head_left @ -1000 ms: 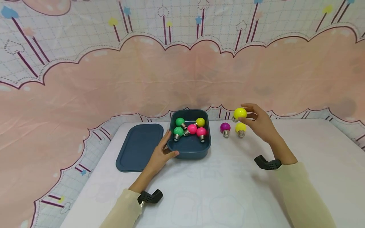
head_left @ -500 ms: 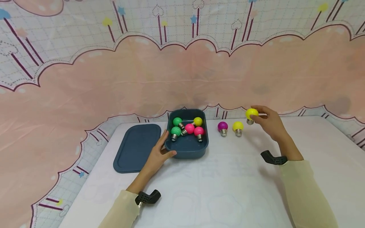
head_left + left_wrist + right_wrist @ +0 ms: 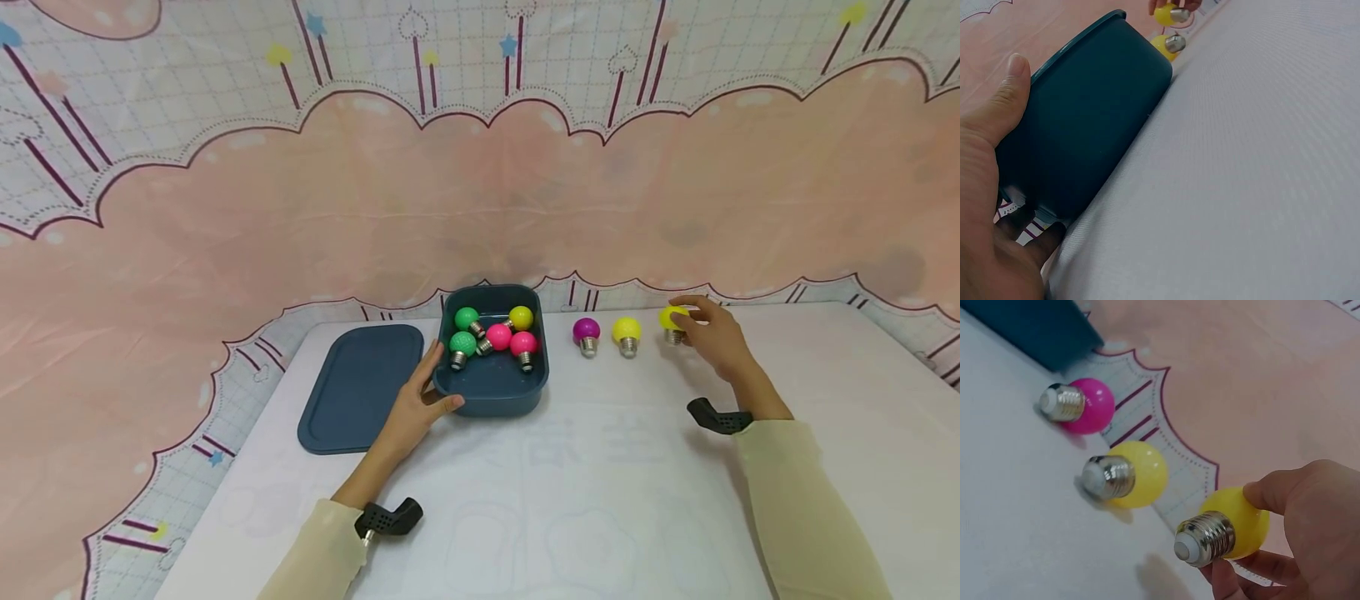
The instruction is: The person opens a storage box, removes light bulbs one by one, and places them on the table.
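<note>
My right hand (image 3: 717, 340) pinches a yellow light bulb (image 3: 1244, 519) between thumb and fingers, its metal screw base pointing down close to the table. Whether the base touches the cloth, I cannot tell. To its left, another yellow bulb (image 3: 626, 331) and a purple bulb (image 3: 587, 331) stand in a row. My left hand (image 3: 408, 417) rests against the near left corner of a dark blue plastic box (image 3: 491, 406). Its thumb lies on the front wall and straight fingers along the left side. Inside the box lie green bulbs (image 3: 462, 344), pink bulbs (image 3: 523, 344) and one yellow bulb (image 3: 521, 317).
A dark blue lid (image 3: 360, 387) lies flat to the left of the box. White cloth covers the table (image 3: 570, 500). A printed pink and white cloth backdrop (image 3: 420, 200) hangs behind the table's far edge.
My right hand has carried the yellow bulb rightward past the other yellow bulb, then lowered it toward the table. The left hand stays at the box.
</note>
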Available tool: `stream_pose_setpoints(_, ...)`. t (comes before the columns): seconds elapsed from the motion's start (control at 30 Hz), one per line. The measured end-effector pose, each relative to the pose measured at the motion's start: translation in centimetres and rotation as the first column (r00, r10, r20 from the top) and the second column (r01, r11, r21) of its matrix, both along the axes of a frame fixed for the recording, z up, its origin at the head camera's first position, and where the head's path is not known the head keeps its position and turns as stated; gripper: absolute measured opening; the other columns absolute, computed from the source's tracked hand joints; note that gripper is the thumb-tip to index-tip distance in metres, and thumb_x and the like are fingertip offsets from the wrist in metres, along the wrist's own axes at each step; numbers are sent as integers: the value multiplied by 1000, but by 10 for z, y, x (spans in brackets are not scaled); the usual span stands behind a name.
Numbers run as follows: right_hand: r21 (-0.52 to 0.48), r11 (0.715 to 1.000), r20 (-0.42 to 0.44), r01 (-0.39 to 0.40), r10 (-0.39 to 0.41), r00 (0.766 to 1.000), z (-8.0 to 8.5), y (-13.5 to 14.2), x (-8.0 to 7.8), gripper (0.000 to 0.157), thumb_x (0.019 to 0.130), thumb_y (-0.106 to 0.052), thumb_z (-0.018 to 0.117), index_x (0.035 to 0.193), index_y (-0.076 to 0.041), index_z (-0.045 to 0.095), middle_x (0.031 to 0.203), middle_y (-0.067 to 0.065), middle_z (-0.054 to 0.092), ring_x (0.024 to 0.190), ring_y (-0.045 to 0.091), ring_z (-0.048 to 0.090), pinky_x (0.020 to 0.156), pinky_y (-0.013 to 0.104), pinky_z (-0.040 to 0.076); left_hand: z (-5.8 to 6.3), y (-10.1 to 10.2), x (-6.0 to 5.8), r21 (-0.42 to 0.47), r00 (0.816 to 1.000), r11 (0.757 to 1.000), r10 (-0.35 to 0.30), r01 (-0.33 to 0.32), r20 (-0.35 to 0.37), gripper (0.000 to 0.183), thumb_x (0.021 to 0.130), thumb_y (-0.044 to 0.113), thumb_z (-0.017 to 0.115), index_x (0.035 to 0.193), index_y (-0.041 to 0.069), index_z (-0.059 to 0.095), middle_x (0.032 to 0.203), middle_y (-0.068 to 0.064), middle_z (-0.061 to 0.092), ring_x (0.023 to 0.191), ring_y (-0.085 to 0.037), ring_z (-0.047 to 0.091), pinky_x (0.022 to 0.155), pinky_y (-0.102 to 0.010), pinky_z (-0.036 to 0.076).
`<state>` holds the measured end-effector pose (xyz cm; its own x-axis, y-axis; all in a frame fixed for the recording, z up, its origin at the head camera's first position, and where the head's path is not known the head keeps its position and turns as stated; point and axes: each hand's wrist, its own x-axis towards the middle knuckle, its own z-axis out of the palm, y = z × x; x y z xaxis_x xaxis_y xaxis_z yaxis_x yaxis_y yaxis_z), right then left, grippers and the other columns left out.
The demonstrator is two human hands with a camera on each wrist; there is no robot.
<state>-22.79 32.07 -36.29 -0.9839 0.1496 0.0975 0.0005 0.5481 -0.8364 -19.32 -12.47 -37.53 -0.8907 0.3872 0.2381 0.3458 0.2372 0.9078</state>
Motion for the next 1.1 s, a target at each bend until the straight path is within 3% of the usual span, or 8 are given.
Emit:
stream_pose_setpoints(0.17, 54, 998, 40, -7, 5, 999, -12, 4, -4, 46, 101, -32, 47, 139, -6, 47, 138, 33, 37, 109, 41, 55, 86, 41, 50, 0, 0, 0, -7, 1000, 1000, 1, -1, -1, 85, 88, 6, 70, 153, 5, 15, 159, -13, 5, 141, -35, 19, 105, -47, 34)
stream_pose_setpoints(0.33, 122, 992, 84, -18, 8, 996, -18, 3, -7, 49, 100, -32, 49, 142, -7, 44, 140, 32, 35, 112, 43, 48, 82, 41, 47, -1, 1, 0, -1, 1000, 1000, -3, 3, -2, 85, 88, 5, 69, 153, 4, 15, 159, -13, 5, 140, -37, 19, 105, -47, 34)
stream_pose_setpoints(0.57, 191, 981, 47, -31, 22, 999, -21, -1, -8, 48, 99, -26, 52, 141, -5, 43, 140, 30, 38, 115, 46, 43, 89, 54, 43, -1, 1, 0, 12, 1000, 1000, -1, 1, 5, 85, 87, 4, 69, 153, 5, 15, 159, -8, 4, 141, -33, 18, 105, -47, 33)
stream_pose_setpoints(1.1, 261, 965, 75, -25, 5, 997, -27, -6, -12, 54, 100, -31, 50, 146, -6, 37, 140, 30, 38, 117, 46, 42, 94, 57, 42, -3, 0, -2, 3, 1000, 1000, 2, -2, 4, 85, 87, 5, 70, 153, 5, 15, 159, -6, 5, 142, -30, 17, 106, -47, 32)
